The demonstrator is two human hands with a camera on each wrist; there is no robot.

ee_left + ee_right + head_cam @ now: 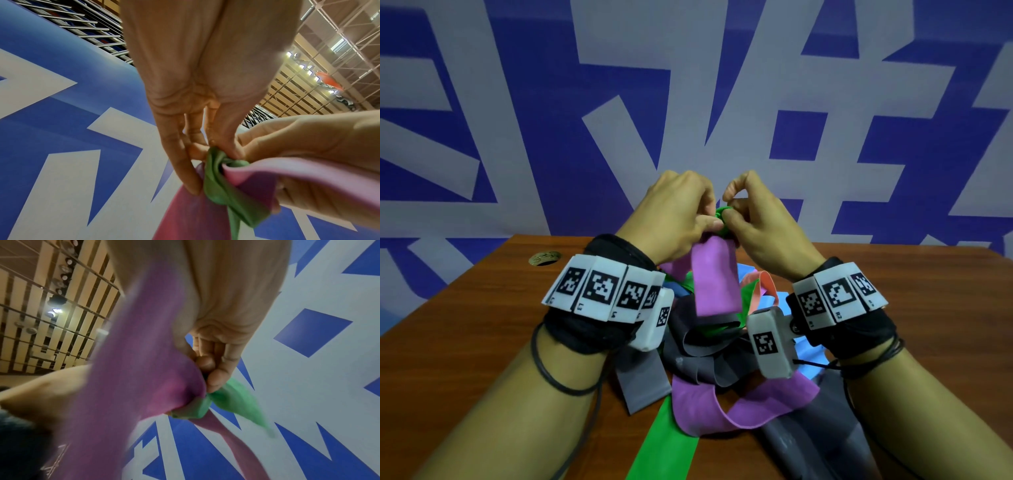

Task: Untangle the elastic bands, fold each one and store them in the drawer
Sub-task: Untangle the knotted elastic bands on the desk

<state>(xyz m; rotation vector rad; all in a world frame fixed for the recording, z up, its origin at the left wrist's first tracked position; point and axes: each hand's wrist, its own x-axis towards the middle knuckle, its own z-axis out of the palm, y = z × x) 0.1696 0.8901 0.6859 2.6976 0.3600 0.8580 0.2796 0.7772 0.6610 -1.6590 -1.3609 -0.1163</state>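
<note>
A green band (722, 216) is knotted around a purple band (714, 277), and both hands hold that knot up above the table. My left hand (681, 212) pinches the green knot (218, 164) between thumb and fingers. My right hand (750, 219) pinches the same knot from the other side, its fingertips (216, 378) on the green band (232, 399) beside the purple band (131, 369). The purple band hangs down into a tangled heap of grey, blue, orange, green and purple bands (709, 346) on the table. No drawer is in view.
The wooden table (482, 308) has a round cable hole (545, 257) at the back left. A blue and white patterned wall (688, 102) stands close behind the table. A long green strip (664, 442) runs off the near edge.
</note>
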